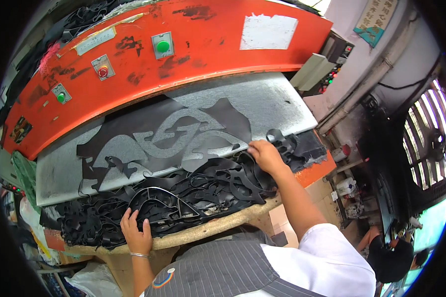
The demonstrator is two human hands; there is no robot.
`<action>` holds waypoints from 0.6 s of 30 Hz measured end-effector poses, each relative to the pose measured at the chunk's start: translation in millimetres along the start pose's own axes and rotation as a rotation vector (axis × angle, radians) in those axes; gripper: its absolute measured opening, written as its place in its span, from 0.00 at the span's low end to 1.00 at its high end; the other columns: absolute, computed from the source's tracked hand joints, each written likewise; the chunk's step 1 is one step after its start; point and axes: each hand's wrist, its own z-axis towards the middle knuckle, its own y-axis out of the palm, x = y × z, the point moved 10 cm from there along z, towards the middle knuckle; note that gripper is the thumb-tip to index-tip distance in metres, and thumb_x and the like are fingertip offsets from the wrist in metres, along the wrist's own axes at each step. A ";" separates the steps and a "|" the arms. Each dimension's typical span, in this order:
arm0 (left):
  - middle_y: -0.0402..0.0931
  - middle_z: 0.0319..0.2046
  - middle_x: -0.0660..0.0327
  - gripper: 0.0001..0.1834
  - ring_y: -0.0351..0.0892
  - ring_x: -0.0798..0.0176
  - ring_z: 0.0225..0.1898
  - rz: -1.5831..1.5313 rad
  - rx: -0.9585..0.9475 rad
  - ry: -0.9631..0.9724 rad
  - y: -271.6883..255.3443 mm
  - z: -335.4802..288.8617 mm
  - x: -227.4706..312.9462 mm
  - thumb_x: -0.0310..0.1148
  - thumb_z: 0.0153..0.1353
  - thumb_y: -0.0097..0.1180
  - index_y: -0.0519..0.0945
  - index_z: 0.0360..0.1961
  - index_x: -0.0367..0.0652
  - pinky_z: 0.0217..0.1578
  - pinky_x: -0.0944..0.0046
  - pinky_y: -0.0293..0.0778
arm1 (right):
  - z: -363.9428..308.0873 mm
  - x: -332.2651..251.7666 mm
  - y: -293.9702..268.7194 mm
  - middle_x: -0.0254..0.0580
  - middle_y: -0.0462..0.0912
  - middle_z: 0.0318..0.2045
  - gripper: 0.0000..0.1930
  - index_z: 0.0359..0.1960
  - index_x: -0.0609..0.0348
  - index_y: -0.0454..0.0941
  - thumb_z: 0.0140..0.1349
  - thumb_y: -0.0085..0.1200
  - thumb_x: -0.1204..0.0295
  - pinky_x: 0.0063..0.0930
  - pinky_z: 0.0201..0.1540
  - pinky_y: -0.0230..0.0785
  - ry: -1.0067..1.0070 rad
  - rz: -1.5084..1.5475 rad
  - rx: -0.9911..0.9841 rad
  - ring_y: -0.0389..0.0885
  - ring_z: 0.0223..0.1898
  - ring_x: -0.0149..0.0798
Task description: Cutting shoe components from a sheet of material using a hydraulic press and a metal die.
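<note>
A black leather sheet (134,119) with curved shapes cut out of it lies on the pale cutting board (272,94). At the board's near edge my right hand (266,156) is closed, its fingertips pinching what looks like a strip of black leather scrap; the fingers partly hide it. My left hand (136,233) rests at the near side of the scrap heap, fingers apart, beside a metal cutting die (166,198). The die is a curved steel frame lying on the heap of black leather scraps (94,218). Whether my left fingertips touch the die I cannot tell.
A red press beam (203,44) with green and red buttons spans the far side of the board. A padded tan edge (218,225) runs along the front of the heap. Plastic bags (94,279) stand at lower left. Another person (389,257) is at far right.
</note>
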 end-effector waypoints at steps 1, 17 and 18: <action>0.68 0.59 0.46 0.20 0.65 0.42 0.60 -0.024 -0.005 -0.010 -1.0 -0.6 -1.6 0.31 0.57 0.57 0.75 0.51 0.36 0.61 0.49 0.61 | 3.7 4.7 19.7 0.53 0.77 0.40 0.12 0.42 0.59 0.79 0.58 0.58 0.70 0.42 0.51 0.69 -0.006 -0.043 -0.171 0.75 0.46 0.57; 0.75 0.49 0.48 0.11 0.74 0.46 0.51 -0.094 0.155 -0.145 -13.2 -7.3 -13.8 0.25 0.57 0.56 0.79 0.41 0.35 0.53 0.54 0.69 | 27.7 52.4 -79.5 0.47 0.78 0.28 0.15 0.32 0.65 0.76 0.52 0.67 0.68 0.34 0.34 0.69 0.349 0.107 0.235 0.77 0.30 0.43; 0.75 0.49 0.48 0.11 0.74 0.46 0.51 -0.102 0.149 -0.141 -11.3 -5.5 -12.2 0.25 0.57 0.56 0.79 0.41 0.35 0.53 0.54 0.69 | 40.7 51.4 -69.8 0.48 0.78 0.29 0.17 0.36 0.65 0.75 0.52 0.67 0.67 0.34 0.35 0.70 0.307 0.244 0.284 0.77 0.31 0.44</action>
